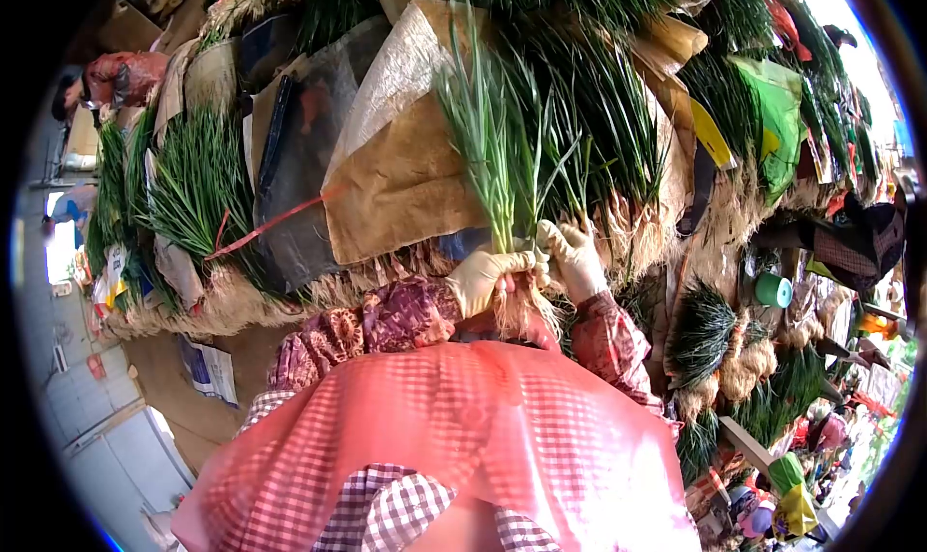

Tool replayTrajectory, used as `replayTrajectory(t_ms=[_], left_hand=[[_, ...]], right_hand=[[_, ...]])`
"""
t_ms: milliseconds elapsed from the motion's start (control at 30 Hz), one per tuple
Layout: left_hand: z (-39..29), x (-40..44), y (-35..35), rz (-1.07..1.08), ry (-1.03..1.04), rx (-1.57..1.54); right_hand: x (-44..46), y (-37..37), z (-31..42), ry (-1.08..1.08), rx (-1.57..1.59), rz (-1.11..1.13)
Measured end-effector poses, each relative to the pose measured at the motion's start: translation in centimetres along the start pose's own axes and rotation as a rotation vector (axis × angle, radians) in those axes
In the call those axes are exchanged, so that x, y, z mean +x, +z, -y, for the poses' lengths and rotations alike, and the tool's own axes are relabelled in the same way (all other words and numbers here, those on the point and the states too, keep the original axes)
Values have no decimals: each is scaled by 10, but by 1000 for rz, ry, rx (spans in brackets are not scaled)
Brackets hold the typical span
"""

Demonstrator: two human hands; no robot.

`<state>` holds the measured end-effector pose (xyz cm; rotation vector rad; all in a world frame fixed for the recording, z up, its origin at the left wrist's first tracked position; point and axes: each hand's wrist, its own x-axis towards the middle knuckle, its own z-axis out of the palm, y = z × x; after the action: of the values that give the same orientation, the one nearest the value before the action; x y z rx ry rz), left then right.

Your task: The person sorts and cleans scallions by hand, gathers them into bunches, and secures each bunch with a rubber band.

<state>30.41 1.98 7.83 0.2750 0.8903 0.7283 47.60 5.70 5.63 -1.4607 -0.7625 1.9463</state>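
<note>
My left hand [481,280], in a pale glove, is closed round the lower stems of a bunch of green stalks [491,156]. The leaves point up and away from me, and the pale roots [521,312] hang below the fist. Just to the right, my right hand [574,260], also gloved, has its fingers pressed together beside the bunch. A few thin stalks [576,180] rise behind its fingertips; whether it grips them is unclear. Beyond both hands lies a long pile of similar stalks [618,117], roots towards me.
A brown paper sheet [406,185] and dark plastic [299,195] cover part of the pile on the left. A red string [266,229] crosses there. At right are tied bundles [705,335], a teal roll [772,289] and a wooden bar [748,444]. People are at the lower right.
</note>
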Motion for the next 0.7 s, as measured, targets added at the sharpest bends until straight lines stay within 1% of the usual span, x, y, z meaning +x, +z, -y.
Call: replayTrajectory(t_ms=[33,67,133,167,200,267,300,333,400,433,467,500,533,600,633,667,700], left_hand=[[-5,-7,2,16,-50,-82],[-2,-3,-7,89,-43,-27],[-2,-8,-4,32,-145,-208],[4,-2,-15,73,-128,-236],[6,-2,-20,176,-79,-299],[5,-11,-34,285,-12,-398],[5,-19,-40,264,62,-480],[6,-22,-53,426,80,-457],[-5,-38,-40,285,160,-304],[-2,-32,-45,359,158,-313],[2,-25,-49,433,158,-326],[3,-20,-46,407,108,-368],[4,-16,-42,378,61,-409],[7,-8,-34,249,9,-338],[8,-8,-29,170,10,-262],[5,-6,-25,97,15,-182],[3,-4,-23,59,-32,-169]], right_hand=[[-11,4,18,102,142,270],[-10,14,18,99,187,220],[6,22,10,24,237,279],[3,18,10,-43,198,221],[-13,10,27,41,-89,137],[-29,-7,23,-101,-140,-119],[-40,-36,14,30,-430,-24],[-51,-65,5,162,-719,75],[-68,-80,-6,47,-1472,420],[-53,-85,-16,-111,-1737,287],[-32,-93,-17,-202,-1620,7],[-15,-89,-6,-316,-1455,-248],[9,-81,13,-487,-1362,-350],[57,-70,34,-361,-1415,-380],[71,-66,41,-167,-1340,-278],[69,-60,44,-142,-1247,-252],[60,-56,45,-100,-926,-205]])
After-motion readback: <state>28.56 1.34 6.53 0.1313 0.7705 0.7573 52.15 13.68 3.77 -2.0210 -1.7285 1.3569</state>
